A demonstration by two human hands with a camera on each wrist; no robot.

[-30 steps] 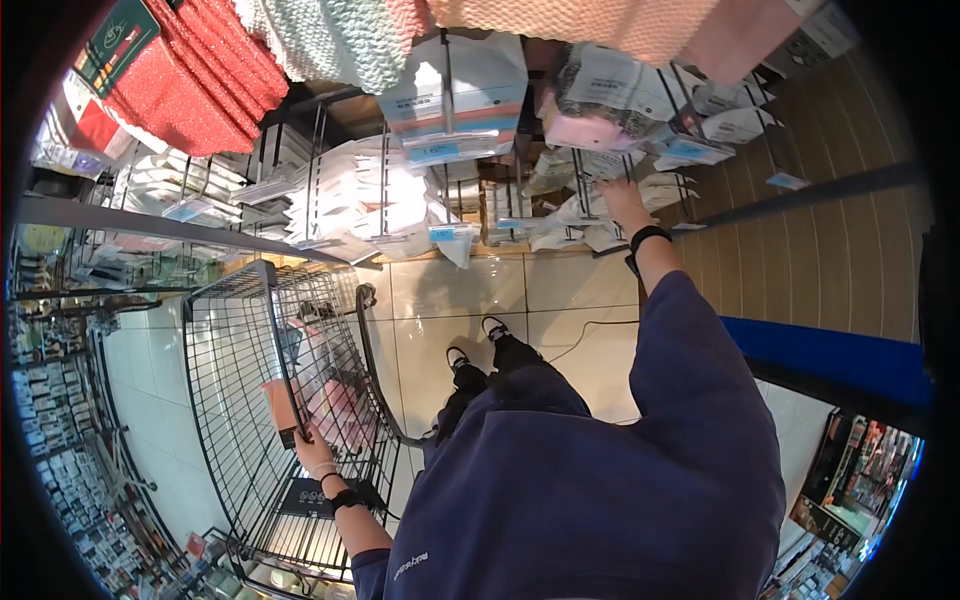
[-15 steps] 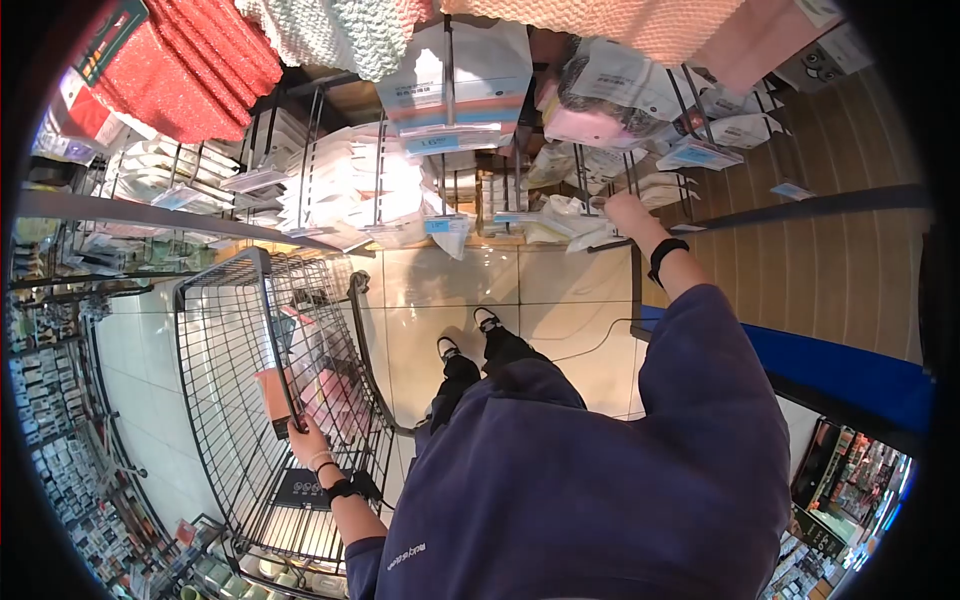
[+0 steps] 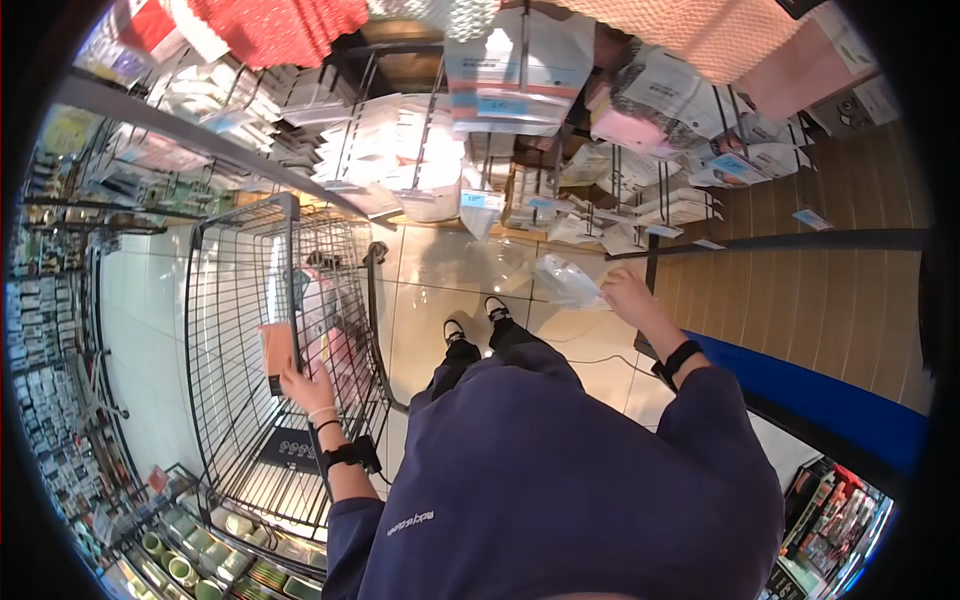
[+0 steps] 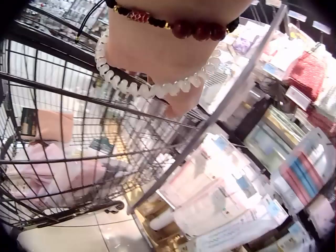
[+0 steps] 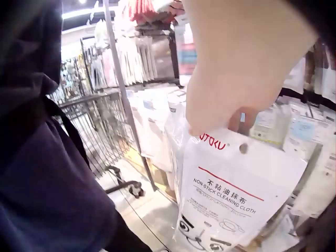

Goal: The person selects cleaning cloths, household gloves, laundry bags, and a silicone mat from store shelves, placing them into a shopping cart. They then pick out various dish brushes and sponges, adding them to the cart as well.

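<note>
My right hand (image 3: 628, 294) pinches the top edge of a packet of cleaning cloth (image 5: 233, 191), white with red lettering and labelled non-stick cleaning cloth. In the head view the packet (image 3: 568, 280) hangs over the floor, in front of the rack. My left hand (image 3: 308, 385) holds the upper rim of a black wire shopping cart (image 3: 225, 330); its fingertips are hidden in the left wrist view. Just beyond those fingers, an orange box with a dark end (image 3: 275, 350) shows in the cart. Pink and white packaged goods (image 3: 330, 345) lie beside it.
Ahead stands a rack of hanging packets (image 3: 685, 205) on metal hooks with blue price tags. Knitted towels (image 3: 690, 35) hang above. To the right is a wood-look panel (image 3: 790, 285) with a blue edge. Shelves of small goods (image 3: 50, 370) line the far left.
My right hand has drawn back from the hooks towards my body, bringing the cleaning cloth packet with it. The left hand has stayed at the cart and shifted slightly along the rim.
</note>
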